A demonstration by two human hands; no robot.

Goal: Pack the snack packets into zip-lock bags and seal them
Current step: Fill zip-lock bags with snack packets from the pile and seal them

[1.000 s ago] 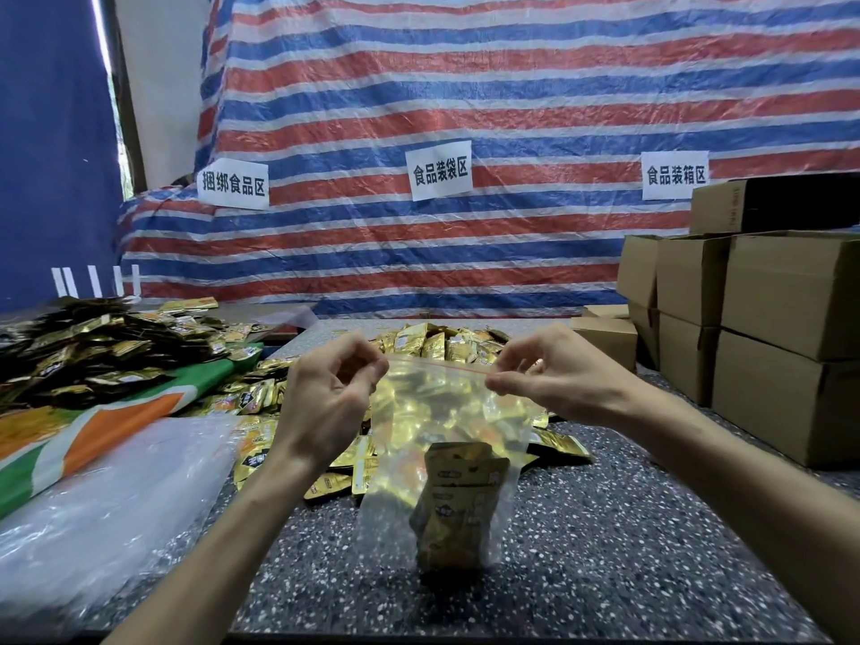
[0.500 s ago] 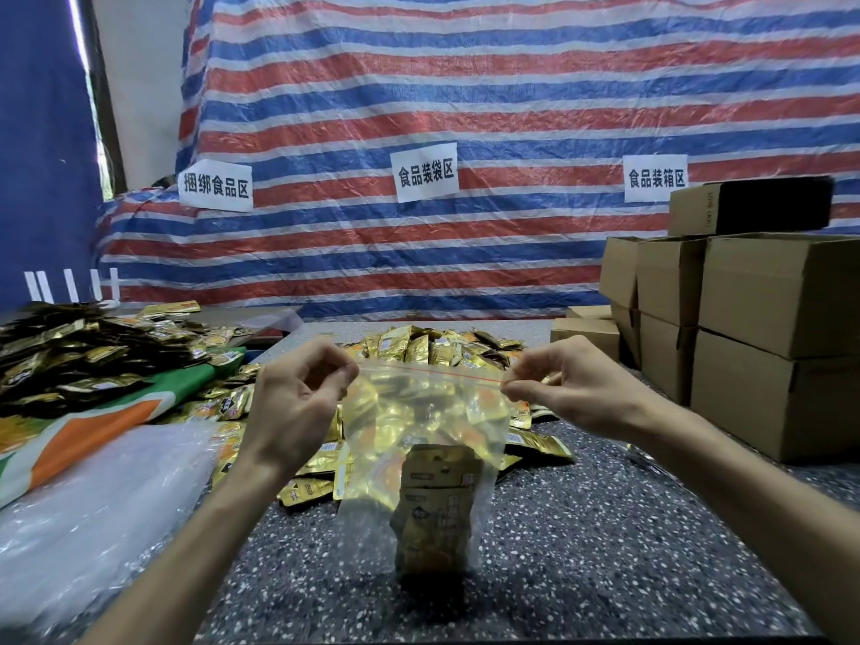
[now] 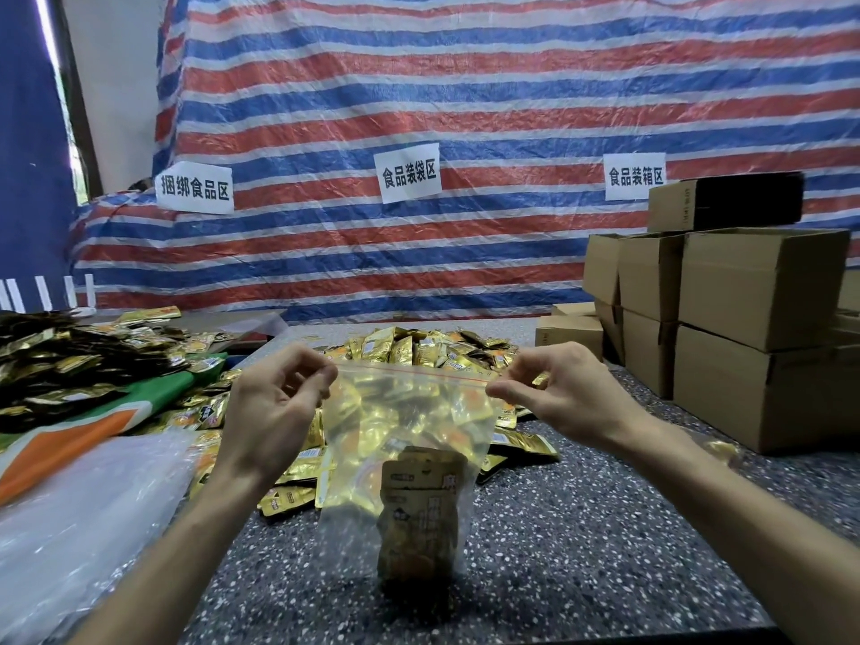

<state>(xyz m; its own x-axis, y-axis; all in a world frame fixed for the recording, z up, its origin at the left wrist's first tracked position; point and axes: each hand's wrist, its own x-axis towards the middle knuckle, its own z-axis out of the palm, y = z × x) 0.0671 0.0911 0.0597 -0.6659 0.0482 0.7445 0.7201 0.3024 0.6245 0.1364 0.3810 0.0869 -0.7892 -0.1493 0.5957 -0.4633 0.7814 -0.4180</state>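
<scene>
Clear plastic zip-lock bag (image 3: 409, 439) stands on the speckled table (image 3: 581, 528), gold packets (image 3: 421, 519) already inside. Left hand (image 3: 272, 412) and right hand (image 3: 558, 393) pinch its top corners; sealing looks nearly done, while a loose packet heap (image 3: 419, 349) remains behind.

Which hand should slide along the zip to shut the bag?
Probably the right hand: its fingertips pinch the zip strip at one end, while the left hand grips the bag at its other corner.

Zip-lock bag (image 3: 400, 412): clear glossy plastic. Snack packets (image 3: 421, 519): shiny gold foil. Table (image 3: 581, 551): speckled, matt. Boxes (image 3: 763, 290): matt brown cardboard. Tarpaulin (image 3: 465, 109): woven plastic, slightly sheened.
</scene>
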